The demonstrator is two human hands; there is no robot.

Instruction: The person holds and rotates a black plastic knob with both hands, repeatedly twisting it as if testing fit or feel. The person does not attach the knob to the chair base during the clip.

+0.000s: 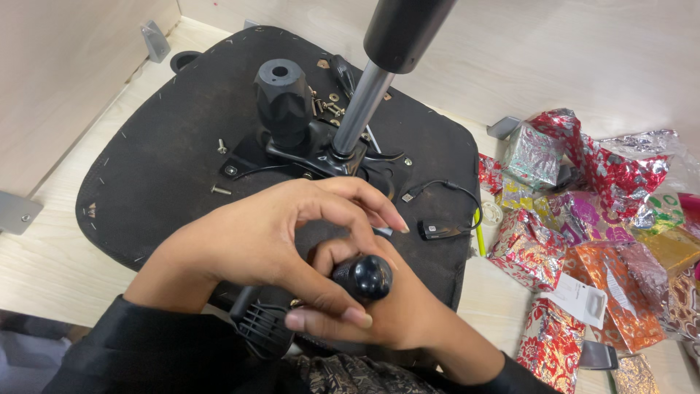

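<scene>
Both hands meet at lower centre of the frame over the upturned chair seat [153,168]. The right hand [397,314] is closed around a black round-headed tool handle [364,276]; the left hand [255,237] curls over it, thumb and fingertips pinching near the knob, not spread. The step in hand appears to be fitting hardware to the black tilt mechanism [306,138] at upper centre, beside the gas cylinder [364,102]. Loose screws [221,190] lie on the seat at centre left; the next move likely calls for a steady grip and aligning the tool with one.
</scene>
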